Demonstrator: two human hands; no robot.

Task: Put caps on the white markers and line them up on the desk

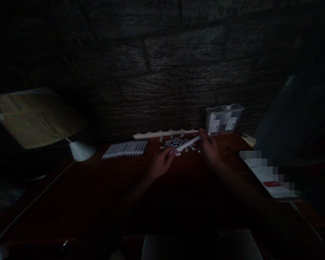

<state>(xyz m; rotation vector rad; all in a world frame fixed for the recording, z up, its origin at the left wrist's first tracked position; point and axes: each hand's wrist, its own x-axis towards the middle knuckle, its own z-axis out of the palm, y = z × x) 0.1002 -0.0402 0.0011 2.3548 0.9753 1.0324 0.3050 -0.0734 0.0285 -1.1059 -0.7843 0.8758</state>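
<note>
A slim white pen, apparently a marker (pixel 188 143), is held slantwise above the desk between my two hands. My left hand (pixel 161 161) pinches its lower left end. At the upper right end, the fingers of my right hand (pixel 209 148) are closed on it. Behind and below the pen lies a loose pile of small grey and white cap-like pieces (pixel 174 142), partly hidden by my hands. Left of the pile, several similar white pens (pixel 126 149) lie side by side in a row. Darkness hides the finer details.
Two clear plastic containers (pixel 226 122) with white labels stand against the stone wall (pixel 162 76). A pale wavy-edged strip (pixel 165 134) lies along the desk's back. A lamp with a printed shade (pixel 38 117) is at left; a white flat object (pixel 271 180), partly pixelated, at right.
</note>
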